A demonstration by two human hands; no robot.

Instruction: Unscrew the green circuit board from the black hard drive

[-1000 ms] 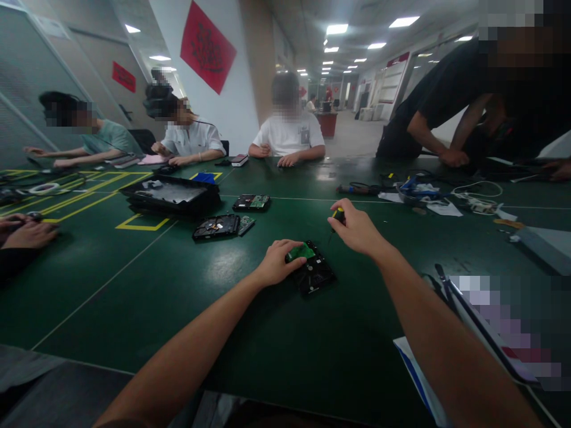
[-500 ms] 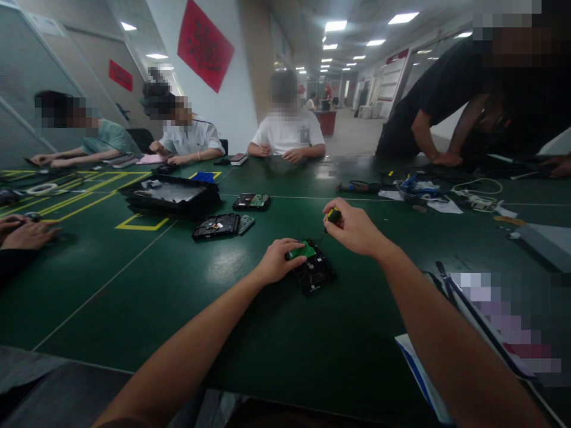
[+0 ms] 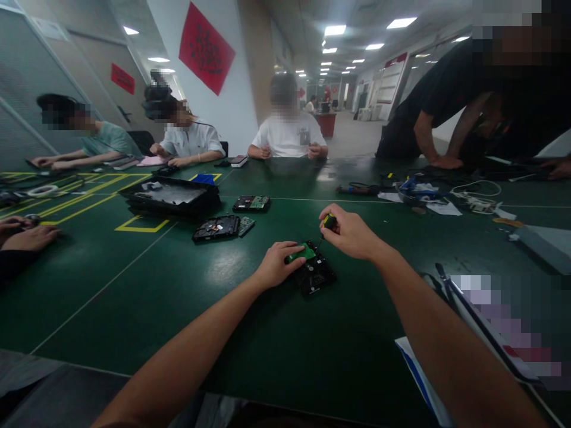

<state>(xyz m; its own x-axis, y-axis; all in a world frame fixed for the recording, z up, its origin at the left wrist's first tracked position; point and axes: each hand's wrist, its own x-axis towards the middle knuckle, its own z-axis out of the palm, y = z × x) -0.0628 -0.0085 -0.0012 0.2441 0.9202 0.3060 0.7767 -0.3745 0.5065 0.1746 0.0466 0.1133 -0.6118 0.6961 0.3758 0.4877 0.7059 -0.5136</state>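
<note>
A black hard drive (image 3: 318, 277) lies flat on the green table, a green circuit board (image 3: 307, 252) on its far part. My left hand (image 3: 277, 265) grips the drive from the left, thumb and fingers resting over the board. Above the drive's far right side, my right hand (image 3: 352, 233) is closed around the yellow-and-black handle of a screwdriver (image 3: 329, 222). Its thin shaft points down at the drive beside the board. Whether the tip sits in a screw is too small to tell.
Further left lie another hard drive (image 3: 216, 228), a loose circuit board (image 3: 246, 226) and a third drive (image 3: 251, 203). A black tray (image 3: 172, 205) stands behind them. Cables and papers (image 3: 444, 206) lie to the right. Other people sit or lean around the table.
My right hand has moved slightly left and down with the screwdriver, bringing its shaft closer to the drive. My left hand stays on the drive. The person opposite has moved their hands apart.
</note>
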